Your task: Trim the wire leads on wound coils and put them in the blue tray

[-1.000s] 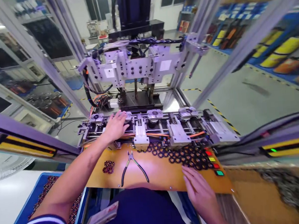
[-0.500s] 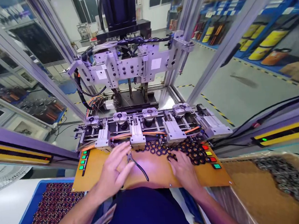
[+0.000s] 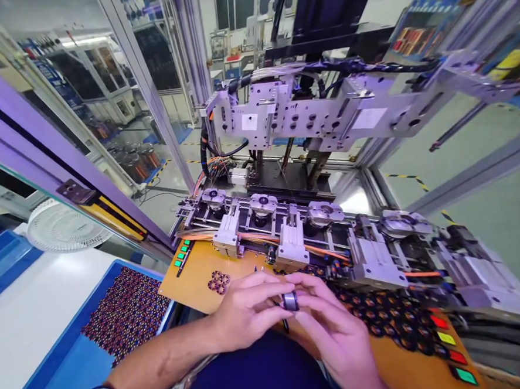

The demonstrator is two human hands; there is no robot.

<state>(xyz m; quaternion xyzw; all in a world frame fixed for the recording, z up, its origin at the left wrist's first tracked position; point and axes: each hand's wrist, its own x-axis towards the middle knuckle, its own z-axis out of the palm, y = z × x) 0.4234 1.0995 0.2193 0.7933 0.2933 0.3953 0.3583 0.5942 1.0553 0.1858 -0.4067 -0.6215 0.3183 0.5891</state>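
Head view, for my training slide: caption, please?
Left hand and right hand hold a small grey-and-black part at an orange worktop.

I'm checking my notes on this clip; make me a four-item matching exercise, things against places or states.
1. silver-and-black part
2. small cluster of rings
3. blue tray
4. yellow button

A. partly filled with small parts
B. between two red buttons
C. held between the left hand and right hand
D. on the orange board, left of both hands

Pairs: 1-C, 2-D, 3-A, 4-B
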